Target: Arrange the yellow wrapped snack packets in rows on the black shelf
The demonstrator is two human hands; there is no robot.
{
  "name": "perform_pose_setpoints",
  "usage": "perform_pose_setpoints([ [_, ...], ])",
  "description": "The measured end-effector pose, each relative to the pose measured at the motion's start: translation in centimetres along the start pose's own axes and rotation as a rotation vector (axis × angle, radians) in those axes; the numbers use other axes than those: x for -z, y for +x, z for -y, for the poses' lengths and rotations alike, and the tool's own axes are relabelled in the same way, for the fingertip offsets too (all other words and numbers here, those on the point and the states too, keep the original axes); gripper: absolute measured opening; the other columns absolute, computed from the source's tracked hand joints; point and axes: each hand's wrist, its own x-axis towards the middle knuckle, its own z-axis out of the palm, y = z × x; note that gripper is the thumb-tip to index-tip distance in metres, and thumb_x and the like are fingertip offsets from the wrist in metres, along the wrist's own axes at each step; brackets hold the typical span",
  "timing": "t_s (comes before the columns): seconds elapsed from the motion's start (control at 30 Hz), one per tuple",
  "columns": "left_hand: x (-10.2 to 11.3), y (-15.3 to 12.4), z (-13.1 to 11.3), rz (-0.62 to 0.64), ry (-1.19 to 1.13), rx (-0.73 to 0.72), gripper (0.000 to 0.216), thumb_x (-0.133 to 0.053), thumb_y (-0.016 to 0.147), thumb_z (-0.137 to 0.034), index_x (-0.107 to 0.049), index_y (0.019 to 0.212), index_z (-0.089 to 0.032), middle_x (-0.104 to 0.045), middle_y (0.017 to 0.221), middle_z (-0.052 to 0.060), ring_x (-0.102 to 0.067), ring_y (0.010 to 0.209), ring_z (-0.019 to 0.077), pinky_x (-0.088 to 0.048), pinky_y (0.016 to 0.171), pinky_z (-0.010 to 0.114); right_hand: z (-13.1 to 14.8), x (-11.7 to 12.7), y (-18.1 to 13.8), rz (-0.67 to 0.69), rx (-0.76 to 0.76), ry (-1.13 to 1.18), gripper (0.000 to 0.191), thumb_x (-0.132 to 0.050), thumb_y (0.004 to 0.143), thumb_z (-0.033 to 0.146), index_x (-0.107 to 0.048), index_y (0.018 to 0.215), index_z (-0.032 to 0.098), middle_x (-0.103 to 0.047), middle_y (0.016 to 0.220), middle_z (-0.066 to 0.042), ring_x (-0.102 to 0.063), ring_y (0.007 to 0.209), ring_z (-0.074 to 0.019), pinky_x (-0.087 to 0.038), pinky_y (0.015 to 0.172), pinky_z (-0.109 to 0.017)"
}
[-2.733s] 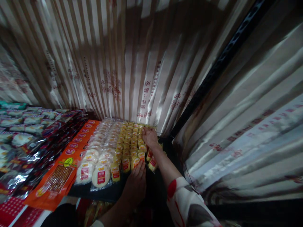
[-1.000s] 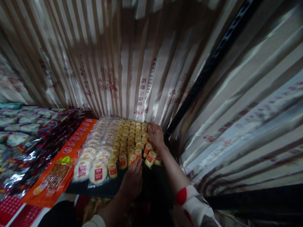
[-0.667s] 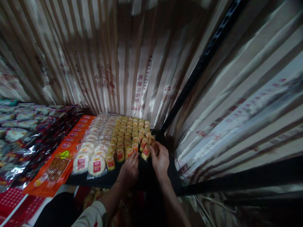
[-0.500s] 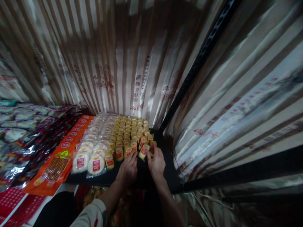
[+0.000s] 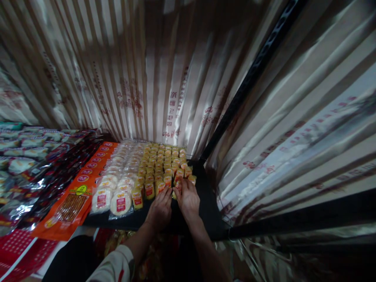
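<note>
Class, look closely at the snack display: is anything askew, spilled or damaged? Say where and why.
A few yellow packets by the right hand lean out of line with the straighter rows on their left, so they look askew. No spill or damage shows.

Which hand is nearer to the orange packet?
Left. The left hand is at the front of the yellow packets, right of the orange packet with the white crackers between; the right hand is at the yellow packets too, but farther right.

Two hands (image 5: pixel 160 211) (image 5: pixel 188 200) near six o'clock, two rows of white crackers (image 5: pixel 125 184) towards eight, yellow packets (image 5: pixel 159 166) (too many to count).
</note>
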Motion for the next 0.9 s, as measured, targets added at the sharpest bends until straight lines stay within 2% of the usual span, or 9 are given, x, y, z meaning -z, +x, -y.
perform_pose_setpoints([
  [0.23,0.3,0.1,-0.1,-0.016,0.019,-0.027,0.047,-0.036,0.073,-0.006,-0.056,0.115,-0.004,-0.050,0.130,0.017,-0.034,0.129,0.0278,-0.043,0.099,0.045,0.0,0.1,1.0,-0.090,0.035,0.182,0.024,-0.045,0.082,0.026,-0.057,0.100,0.018,-0.056,0.103,-0.011,-0.052,0.098,-0.0233,-0.045,0.086,-0.038],
  [0.37,0.5,0.1,-0.1,-0.052,0.014,-0.032,0.043,-0.036,0.073,-0.006,-0.059,0.108,-0.004,-0.051,0.129,0.017,-0.034,0.130,0.0281,-0.044,0.098,0.045,0.2,0.4,2.1,-0.092,0.012,0.223,0.023,-0.044,0.082,0.025,-0.057,0.098,0.016,-0.053,0.108,-0.013,-0.051,0.101,-0.0234,-0.045,0.085,-0.038],
  [0.57,0.8,0.3,-0.2,-0.036,0.004,-0.029,0.041,-0.036,0.074,-0.006,-0.059,0.107,-0.004,-0.053,0.126,0.018,-0.035,0.129,0.0279,-0.044,0.098,0.045,-0.1,0.2,2.9,-0.030,0.010,0.185,0.027,-0.043,0.083,0.024,-0.055,0.105,0.014,-0.052,0.115,-0.015,-0.050,0.108,-0.0252,-0.044,0.088,-0.039],
  [0.77,0.8,0.4,-0.3,-0.006,0.008,-0.025,0.044,-0.037,0.072,-0.006,-0.058,0.110,-0.001,-0.052,0.127,0.019,-0.036,0.128,0.0293,-0.043,0.099,0.045,0.2,0.8,3.7,0.096,0.047,0.123,0.049,-0.051,0.080,0.025,-0.042,0.127,0.016,-0.047,0.128,-0.016,-0.051,0.111,-0.0266,-0.044,0.089,-0.038],
  [0.9,0.9,0.4,-0.3,-0.012,0.000,-0.022,0.042,-0.037,0.074,-0.007,-0.058,0.110,-0.001,-0.052,0.127,0.020,-0.037,0.128,0.0295,-0.043,0.099,0.046,0.4,0.5,3.7,0.113,0.057,0.136,0.043,-0.050,0.080,0.023,-0.048,0.122,0.018,-0.052,0.124,-0.013,-0.053,0.109,-0.0242,-0.044,0.089,-0.035],
])
